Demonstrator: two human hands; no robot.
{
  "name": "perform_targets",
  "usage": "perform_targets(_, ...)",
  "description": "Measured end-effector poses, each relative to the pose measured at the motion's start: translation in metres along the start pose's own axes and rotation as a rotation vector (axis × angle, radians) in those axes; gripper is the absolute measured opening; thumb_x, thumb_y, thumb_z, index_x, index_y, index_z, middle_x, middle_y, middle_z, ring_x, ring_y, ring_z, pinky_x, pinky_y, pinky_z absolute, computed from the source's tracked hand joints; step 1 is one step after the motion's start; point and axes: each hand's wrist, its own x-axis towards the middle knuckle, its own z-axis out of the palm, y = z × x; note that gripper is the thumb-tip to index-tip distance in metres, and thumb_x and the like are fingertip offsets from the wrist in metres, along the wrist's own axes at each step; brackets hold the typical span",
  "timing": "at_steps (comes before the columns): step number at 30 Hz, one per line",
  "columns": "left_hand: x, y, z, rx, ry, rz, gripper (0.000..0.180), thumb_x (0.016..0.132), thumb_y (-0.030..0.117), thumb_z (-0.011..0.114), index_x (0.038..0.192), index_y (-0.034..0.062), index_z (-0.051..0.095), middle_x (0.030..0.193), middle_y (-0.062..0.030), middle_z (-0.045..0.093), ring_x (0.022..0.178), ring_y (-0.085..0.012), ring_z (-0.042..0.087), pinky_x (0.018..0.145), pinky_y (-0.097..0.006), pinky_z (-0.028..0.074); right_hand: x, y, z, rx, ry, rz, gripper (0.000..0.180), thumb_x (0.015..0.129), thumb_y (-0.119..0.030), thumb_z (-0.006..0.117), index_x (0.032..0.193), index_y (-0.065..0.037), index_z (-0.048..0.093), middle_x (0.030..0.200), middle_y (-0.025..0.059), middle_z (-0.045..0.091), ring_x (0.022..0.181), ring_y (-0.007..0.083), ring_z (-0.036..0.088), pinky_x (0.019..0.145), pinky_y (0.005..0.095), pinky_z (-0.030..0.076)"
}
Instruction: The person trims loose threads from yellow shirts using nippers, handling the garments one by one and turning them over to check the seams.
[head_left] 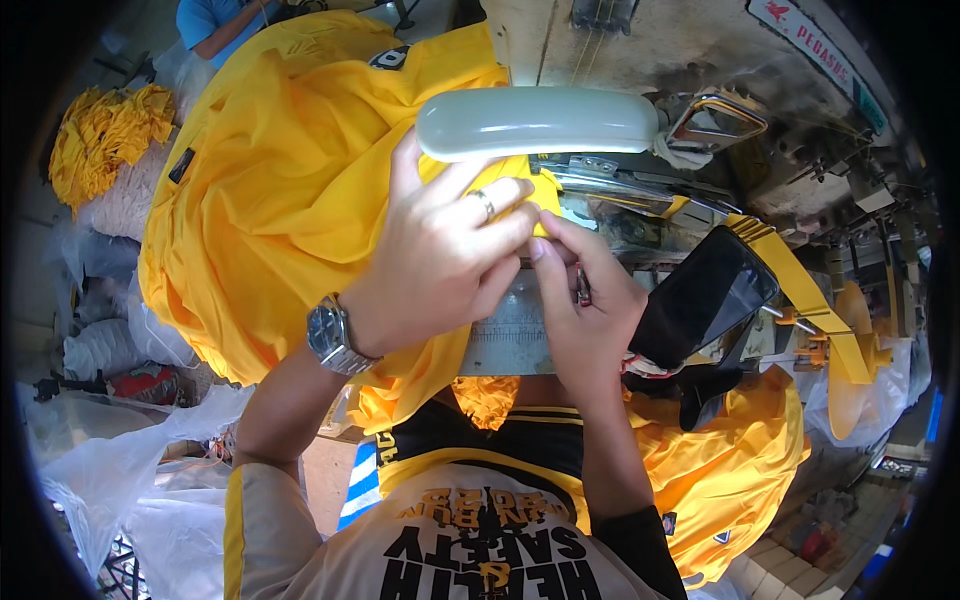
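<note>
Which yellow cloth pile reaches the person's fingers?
The large spread pile, centre left; the crumpled bundle far left and the heap lower right lie apart from them.

Around the right hand [595, 308], the black phone [705, 297] blocks 3 o'clock, the pale rounded bar [535, 122] 12, the left hand [435, 235] and heaped yellow fabric [270, 200] 10; room opens at 8, over the ruled metal plate [508, 350].

Yellow cloth [280, 210] on metal plate [508, 345]

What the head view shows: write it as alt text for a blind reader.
A person's right hand pinches yellow cloth that the left hand also touches, near a pale rounded bar; a dark-screened phone is at right.
</note>
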Motion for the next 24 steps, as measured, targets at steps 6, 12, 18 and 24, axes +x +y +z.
perform_targets(6,0.011,-0.016,0.014,-0.146,0.094,-0.027,0.023,0.069,0.009,0.066,0.091,0.0042,0.070,0.094,-0.0070,0.066,0.094,-0.0285,0.062,0.105,-0.063,0.028,-0.001,0.002,0.003,-0.179,-0.013,-0.061,0.046,0.081,-0.006,0.072,0.125,-0.006,0.059,0.079,0.0145,0.067,0.060,0.0239,0.066,0.055,0.0325,0.050)
perform_targets(12,0.017,-0.033,0.021,-0.153,0.161,-0.051,0.026,0.069,0.008,0.063,0.094,0.0057,0.071,0.088,-0.0100,0.066,0.084,-0.0326,0.062,0.102,-0.062,0.033,-0.014,-0.005,-0.001,-0.068,-0.148,0.053,0.061,0.083,-0.008,0.073,0.138,-0.009,0.046,0.069,0.0130,0.063,0.052,0.0254,0.062,0.049,0.0341,0.047)
perform_targets(18,0.013,-0.046,0.032,-0.319,0.191,-0.341,0.024,0.074,0.012,0.066,0.096,0.0063,0.070,0.092,-0.0117,0.065,0.089,-0.0330,0.060,0.088,-0.046,0.043,-0.027,-0.017,-0.012,-0.045,-0.242,0.160,0.053,0.082,-0.011,0.074,0.128,-0.005,0.047,0.070,0.0108,0.061,0.054,0.0280,0.062,0.051,0.0352,0.049)
perform_targets(24,-0.002,-0.038,0.027,-0.172,0.276,-0.357,0.020,0.078,0.012,0.065,0.096,0.0043,0.070,0.095,-0.0140,0.062,0.089,-0.0318,0.058,0.078,-0.042,0.046,-0.025,-0.014,-0.031,-0.323,-0.477,-0.038,0.041,0.085,-0.021,0.069,0.117,-0.003,0.052,0.093,0.0139,0.056,0.076,0.0311,0.061,0.068,0.0403,0.049)
